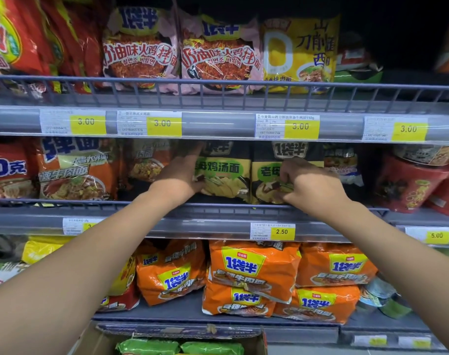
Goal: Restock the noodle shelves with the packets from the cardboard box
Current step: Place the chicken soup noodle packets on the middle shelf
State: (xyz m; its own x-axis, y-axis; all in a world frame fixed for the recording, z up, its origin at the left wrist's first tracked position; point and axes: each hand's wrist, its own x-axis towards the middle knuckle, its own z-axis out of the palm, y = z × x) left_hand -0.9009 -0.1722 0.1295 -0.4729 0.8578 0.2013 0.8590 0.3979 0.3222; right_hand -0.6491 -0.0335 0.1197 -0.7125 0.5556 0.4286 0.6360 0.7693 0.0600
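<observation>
Two black-and-yellow chicken noodle packets stand upright side by side on the middle shelf (218, 213). My left hand (182, 175) rests flat against the left edge of the left packet (223, 172), fingers stretched up along it. My right hand (310, 183) pinches the front of the right packet (266, 175) near its lower middle. The cardboard box (259, 339) sits at the bottom of the view below the shelves, with green noodle packets (179, 347) showing inside it.
Pink and yellow packets fill the top shelf behind a wire rail (218, 83). Orange packets (251, 270) are piled on the lower shelf. Red cup noodles (410, 183) stand to the right of my hands, orange beef packets (75, 170) to the left. Yellow price tags line each shelf edge.
</observation>
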